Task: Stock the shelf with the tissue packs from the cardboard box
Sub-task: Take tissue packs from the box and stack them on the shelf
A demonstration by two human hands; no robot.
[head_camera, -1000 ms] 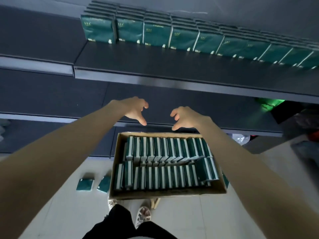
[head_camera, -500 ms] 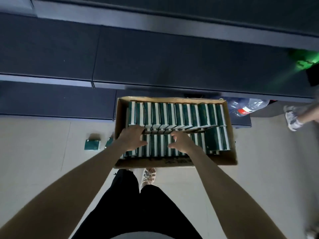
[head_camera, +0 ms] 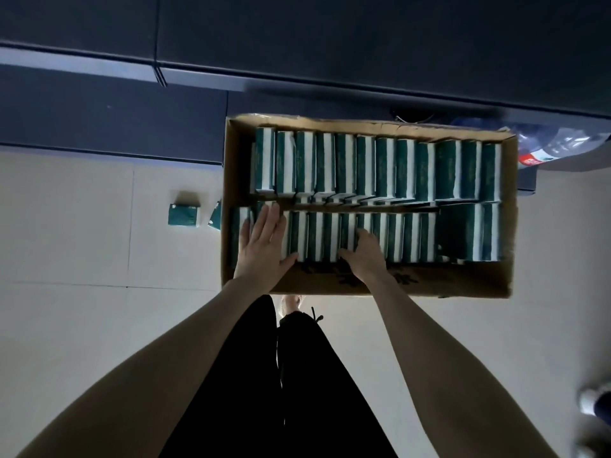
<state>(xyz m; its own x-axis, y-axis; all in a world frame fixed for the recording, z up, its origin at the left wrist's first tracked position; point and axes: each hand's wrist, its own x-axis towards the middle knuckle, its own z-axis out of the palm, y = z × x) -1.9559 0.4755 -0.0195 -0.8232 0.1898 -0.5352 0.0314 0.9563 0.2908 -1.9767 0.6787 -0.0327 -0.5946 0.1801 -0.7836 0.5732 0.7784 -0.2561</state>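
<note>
An open cardboard box [head_camera: 396, 283] stands on the floor against the dark shelf base [head_camera: 112, 120]. Two rows of green and white tissue packs fill it, a far row [head_camera: 380, 166] and a near row [head_camera: 413, 238]. My left hand [head_camera: 264, 246] lies flat with straight fingers on the left part of the near row, thumb out to the right. My right hand [head_camera: 367, 256] is about a hand's width to the right, its fingertips dipping between packs and partly hidden. A group of near-row packs [head_camera: 317, 236] sits between the two hands.
Two loose tissue packs [head_camera: 183, 215] lie on the pale tiled floor just left of the box. A plastic water bottle [head_camera: 555, 143] lies behind the box's right corner. Someone's shoe [head_camera: 595, 401] shows at the lower right edge. My legs in black trousers stand below the box.
My view dropped from the stocked shelf to the box. Both hands came down from above the box onto the near row, and now bracket a group of packs.
</note>
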